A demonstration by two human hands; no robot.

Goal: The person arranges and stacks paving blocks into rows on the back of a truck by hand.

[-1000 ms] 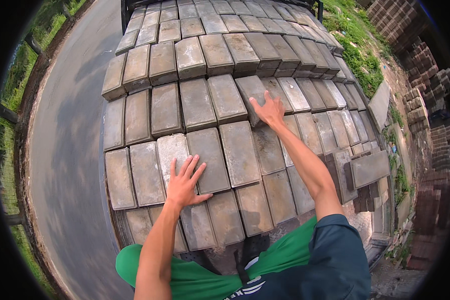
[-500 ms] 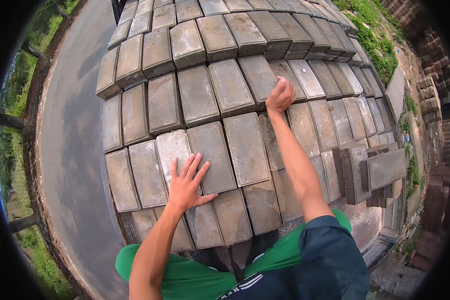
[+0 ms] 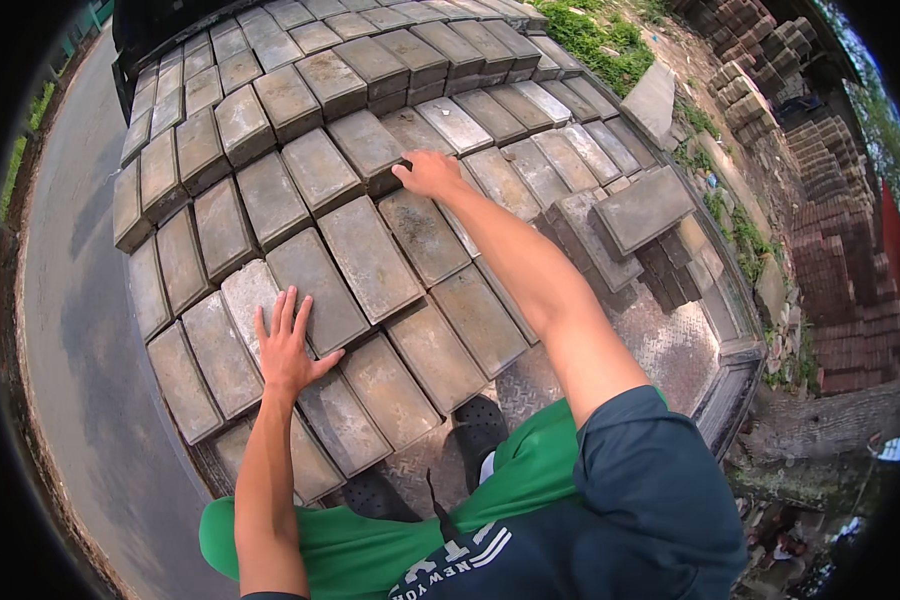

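Grey concrete paving blocks lie stacked in rows on a truck bed. My left hand (image 3: pixel 288 345) rests flat with spread fingers on a near block (image 3: pixel 315 290) beside a paler one (image 3: pixel 248 300). My right hand (image 3: pixel 428 172) reaches far forward, fingers curled over the near edge of a block (image 3: pixel 368 150) in the raised upper layer. My right arm stretches across the lower blocks.
Bare checkered metal floor (image 3: pixel 660 345) of the truck bed shows at the right, near a short stack of blocks (image 3: pixel 642 208). A paved road (image 3: pixel 65 330) runs along the left. Stacks of reddish bricks (image 3: pixel 840 270) and grass lie to the right. My dark shoes (image 3: pixel 480 420) stand on the bed.
My right hand has closed its fingers onto the edge of an upper-layer block. The view has shifted right, showing more of the truck bed. My left hand stays flat on its block.
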